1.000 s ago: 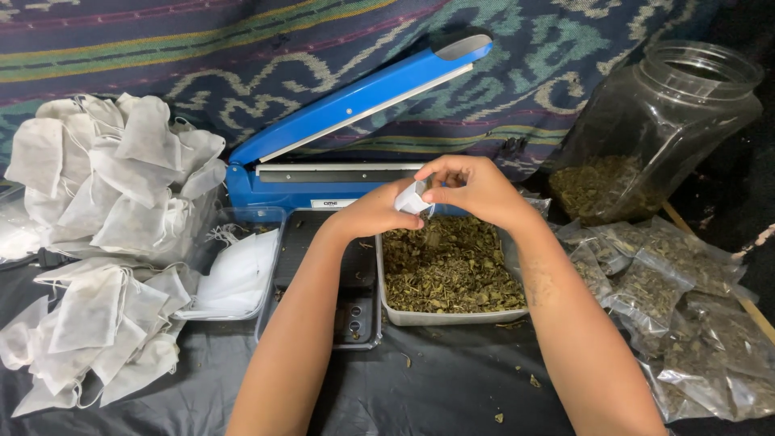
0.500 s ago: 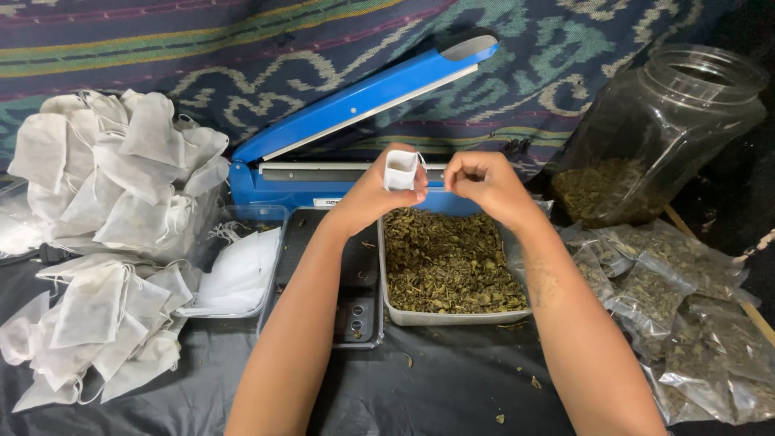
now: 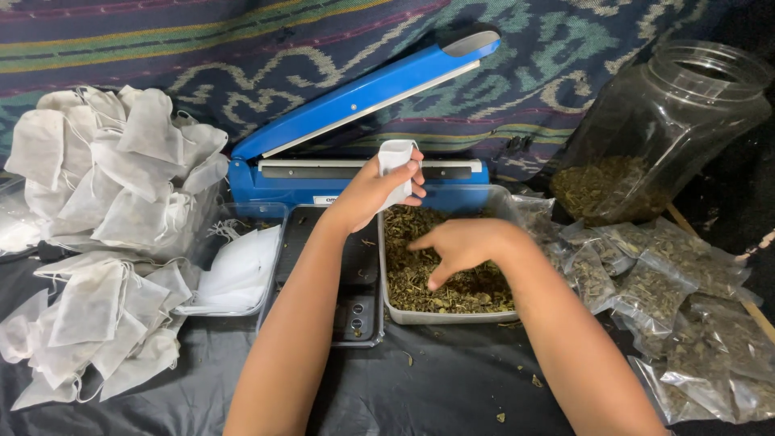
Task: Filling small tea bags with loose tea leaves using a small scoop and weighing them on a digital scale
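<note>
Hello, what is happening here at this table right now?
A person holds a small white bag open in the left hand, above a tray of dried leaves. The right hand reaches down into the leaves. Behind stands a blue heat sealer with its arm raised. Empty white bags are piled on the left; a jar and filled clear packets lie on the right.

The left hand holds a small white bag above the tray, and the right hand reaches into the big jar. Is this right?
Not quite. In the head view the right hand reaches into the tray of dried leaves, not the jar. The left hand does hold the white bag.
</note>
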